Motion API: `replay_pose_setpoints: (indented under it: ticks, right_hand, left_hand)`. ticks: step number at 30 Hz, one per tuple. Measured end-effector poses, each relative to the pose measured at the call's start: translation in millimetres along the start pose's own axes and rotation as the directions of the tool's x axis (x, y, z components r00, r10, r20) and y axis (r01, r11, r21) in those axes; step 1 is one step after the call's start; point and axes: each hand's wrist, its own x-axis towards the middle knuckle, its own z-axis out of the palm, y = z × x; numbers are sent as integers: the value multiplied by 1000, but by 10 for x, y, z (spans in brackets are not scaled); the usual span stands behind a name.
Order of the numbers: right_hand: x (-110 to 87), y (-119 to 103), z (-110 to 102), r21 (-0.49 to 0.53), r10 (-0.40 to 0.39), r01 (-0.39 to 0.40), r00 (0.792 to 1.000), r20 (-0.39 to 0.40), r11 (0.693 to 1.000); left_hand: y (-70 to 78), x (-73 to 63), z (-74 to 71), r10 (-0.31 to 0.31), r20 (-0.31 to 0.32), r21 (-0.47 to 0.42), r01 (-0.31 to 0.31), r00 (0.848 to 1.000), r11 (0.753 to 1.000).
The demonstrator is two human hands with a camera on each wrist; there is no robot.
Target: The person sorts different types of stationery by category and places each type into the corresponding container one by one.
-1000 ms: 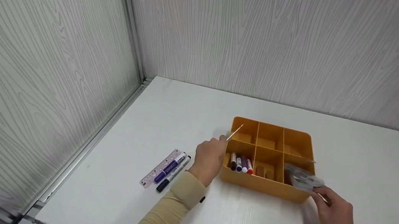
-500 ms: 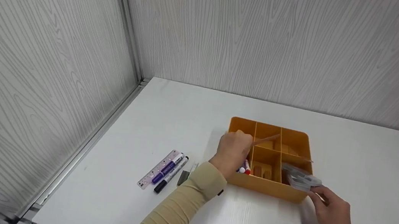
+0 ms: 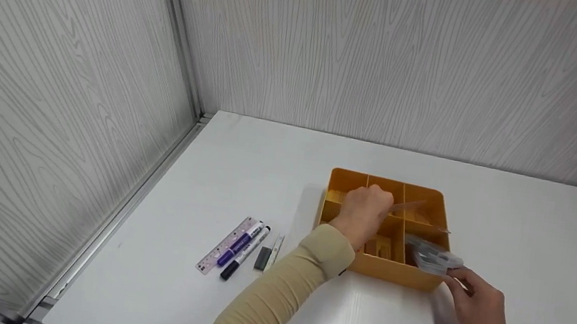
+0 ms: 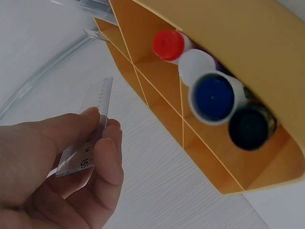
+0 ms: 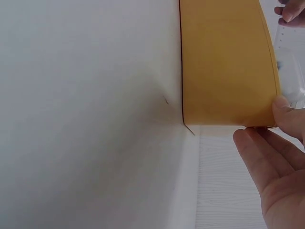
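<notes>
My left hand is over the middle of the yellow organizer box in the head view. Between its thumb and fingers it pinches a clear ruler, whose far end points right over the back compartments. My right hand grips the near right corner of the box, thumb at the rim and fingers against the side. A clear plastic case sits tilted in the near right compartment, close by that thumb. Several markers stand in the near left compartment, mostly hidden behind the left arm in the head view.
Left of the box lie a pink patterned ruler, a purple marker, a black-capped marker, a dark grey block and a thin white stick. Two erasers lie in the near middle compartment. Grained panels wall the table.
My left hand has moved right across the box with the clear ruler, covering the markers and uncovering the grey block and white stick. My right hand stays at the box corner.
</notes>
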Motion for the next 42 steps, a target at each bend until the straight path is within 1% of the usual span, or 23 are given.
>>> replay_pose_setpoints:
  ticks: [3, 7, 9, 11, 14, 16, 18, 20, 22, 24, 27, 30, 33, 36, 40, 42]
  right_hand:
    - [-10, 0, -5, 7, 13, -13, 1000, 3, 1000]
    - [-16, -1, -13, 18, 20, -20, 1000, 15, 1000]
    - [-16, -3, -18, 22, 19, -20, 1000, 17, 1000]
    - [-21, -6, -22, 24, 19, -19, 1000, 12, 1000]
    - [-27, -9, -23, 27, 14, -14, 1000, 0, 1000]
    - [-31, -9, -18, 26, 6, -5, 1000, -8, 1000]
    - [-32, -9, -8, 23, -3, 3, 1000, -13, 1000]
    - [-34, -9, 1, 17, -12, 13, 1000, -18, 1000]
    - [-36, -11, 6, 12, -14, 15, 1000, -21, 1000]
    - [-38, -12, 6, 14, -20, 20, 999, -26, 1000]
    - [-37, -12, 2, 34, -31, 32, 999, -29, 999]
    - [-30, -11, 7, 44, -40, 41, 999, -27, 998]
    - [-27, -15, 15, 34, -32, 32, 999, -20, 999]
    - [-27, -15, 25, 39, -24, 24, 1000, -15, 999]
    - [-25, -12, 33, 58, -35, 36, 999, -18, 998]
    - [-24, -15, 34, 65, -40, 41, 999, -19, 997]
  left_hand:
    - [96, 53, 59, 15, -18, 56, -14, 1000, 998]
    - [206, 94, 135, 35, -29, 155, -30, 999, 988]
    - [256, 111, 161, 49, -36, 185, -41, 998, 982]
    - [303, 130, 178, 62, -42, 194, -53, 997, 980]
    - [369, 158, 196, 70, -50, 173, -61, 996, 983]
    - [408, 172, 205, 74, -35, 138, -69, 997, 988]
    - [440, 174, 213, 86, -12, 101, -84, 996, 991]
    - [465, 176, 225, 103, 26, 50, -104, 994, 993]
    - [482, 174, 239, 125, 56, 1, -125, 991, 992]
    - [495, 177, 260, 142, 84, -26, -140, 986, 990]
    - [506, 191, 300, 149, 110, -10, -149, 983, 989]
    - [505, 203, 338, 135, 137, 26, -140, 981, 990]
    - [497, 204, 377, 118, 168, 20, -123, 979, 992]
    - [474, 182, 401, 123, 201, -4, -125, 972, 992]
    - [434, 147, 413, 145, 211, -11, -146, 967, 989]
    - [414, 137, 420, 151, 203, -10, -152, 967, 988]
